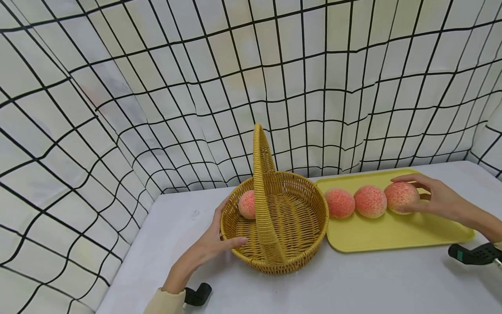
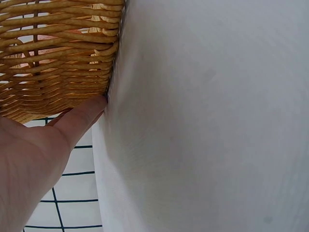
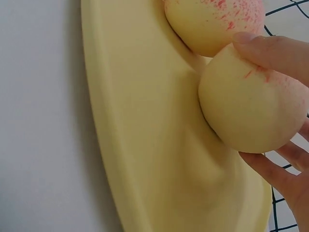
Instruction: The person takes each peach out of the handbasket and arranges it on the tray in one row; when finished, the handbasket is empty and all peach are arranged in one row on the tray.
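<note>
A round wicker basket [image 1: 294, 261] with a tall arched handle stands on the table, one pink peach [image 1: 246, 205] inside at its left. My left hand [image 1: 211, 237] holds the basket's left side, thumb over the rim and fingers along the outside. In the left wrist view, fingers [image 2: 79, 118] reach low on the woven wall, close to the tabletop. On the yellow tray [image 1: 392, 237], my right hand [image 1: 441, 198] grips the rightmost peach [image 1: 401, 197], thumb on one side and fingers on the other. A middle peach [image 1: 370, 201] and a left peach [image 1: 339, 203] sit beside it in a row.
The tray lies right of the basket, its left edge close to the basket wall. White cloth walls with a black grid [image 1: 298, 87] rise behind and at the left of the white table [image 1: 313, 292].
</note>
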Demonstrator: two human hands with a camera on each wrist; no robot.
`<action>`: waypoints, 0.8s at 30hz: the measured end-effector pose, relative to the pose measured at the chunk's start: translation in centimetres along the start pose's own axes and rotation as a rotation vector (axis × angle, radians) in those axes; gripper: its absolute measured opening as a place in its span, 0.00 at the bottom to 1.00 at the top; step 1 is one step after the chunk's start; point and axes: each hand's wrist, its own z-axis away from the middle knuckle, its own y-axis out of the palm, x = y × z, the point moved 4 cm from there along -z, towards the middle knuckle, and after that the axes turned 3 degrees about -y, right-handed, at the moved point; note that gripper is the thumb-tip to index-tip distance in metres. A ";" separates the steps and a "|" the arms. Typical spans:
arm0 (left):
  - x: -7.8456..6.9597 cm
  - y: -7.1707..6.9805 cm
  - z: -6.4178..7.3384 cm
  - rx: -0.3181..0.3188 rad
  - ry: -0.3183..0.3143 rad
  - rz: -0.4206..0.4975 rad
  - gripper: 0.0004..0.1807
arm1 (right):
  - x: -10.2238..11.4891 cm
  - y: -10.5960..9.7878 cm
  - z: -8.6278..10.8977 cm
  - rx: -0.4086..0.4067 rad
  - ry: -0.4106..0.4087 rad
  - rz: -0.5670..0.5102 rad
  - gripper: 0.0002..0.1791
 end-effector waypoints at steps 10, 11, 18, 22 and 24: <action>0.2 -0.3 0.1 -0.010 -0.017 -0.009 0.66 | 1.3 -1.3 -0.9 -0.020 -0.048 -0.001 0.38; 0.2 -0.3 0.1 -0.010 -0.015 -0.009 0.66 | 1.7 -1.4 -1.1 -0.027 -0.071 -0.007 0.38; 0.2 -0.3 0.1 -0.009 -0.003 -0.002 0.66 | 6.3 -1.2 -3.6 -0.026 -0.183 -0.092 0.38; 0.0 -0.2 0.1 -0.008 0.005 0.002 0.67 | 10.7 0.2 -5.7 0.033 -0.204 -0.151 0.38; -0.1 -0.1 0.0 -0.005 0.015 0.001 0.67 | 12.9 1.3 -6.9 0.063 -0.241 -0.193 0.37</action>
